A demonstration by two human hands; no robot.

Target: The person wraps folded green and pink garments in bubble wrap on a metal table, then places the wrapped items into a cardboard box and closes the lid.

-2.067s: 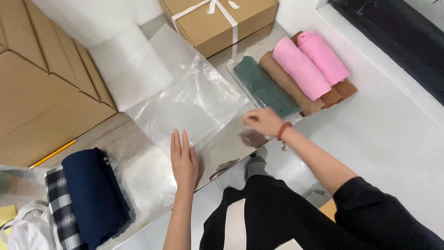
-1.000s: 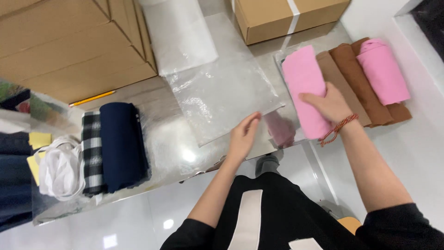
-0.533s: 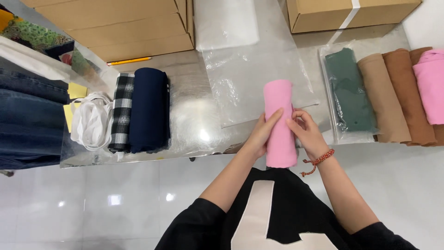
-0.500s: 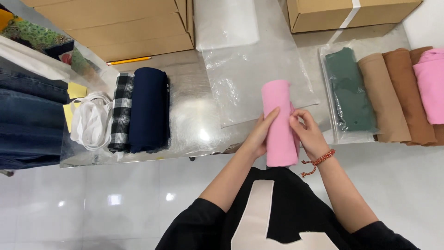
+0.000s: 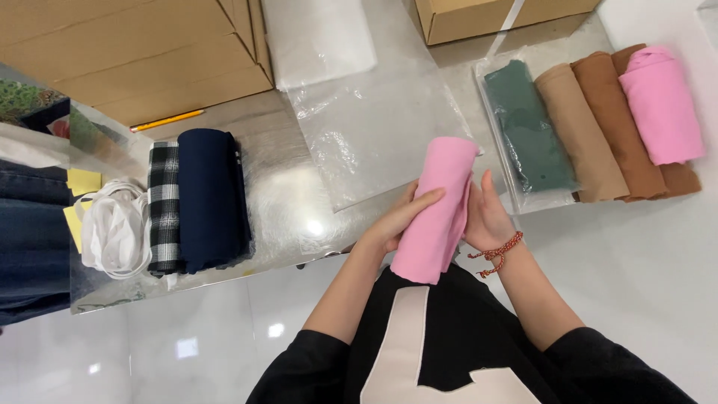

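I hold a rolled pink cloth (image 5: 437, 209) upright between both hands, just in front of my body. My left hand (image 5: 398, 221) wraps its left side, fingers across the front. My right hand (image 5: 488, 215), with a red bead bracelet on the wrist, presses the right side. A clear plastic bag (image 5: 378, 131) lies flat on the floor beyond the roll.
To the right lie rolled cloths: green (image 5: 527, 127) in a clear bag, tan (image 5: 580, 131), brown (image 5: 621, 120) and another pink (image 5: 662, 101). At left lie a navy roll (image 5: 209, 198), a checked cloth (image 5: 163, 206), white straps (image 5: 116, 232), jeans (image 5: 30, 239). Cardboard boxes (image 5: 142, 52) stand behind, with a yellow pencil (image 5: 166, 120).
My right hand took a pink roll from the row at the right and brought it in front of me. Both hands now hold it, a little nearer my body.
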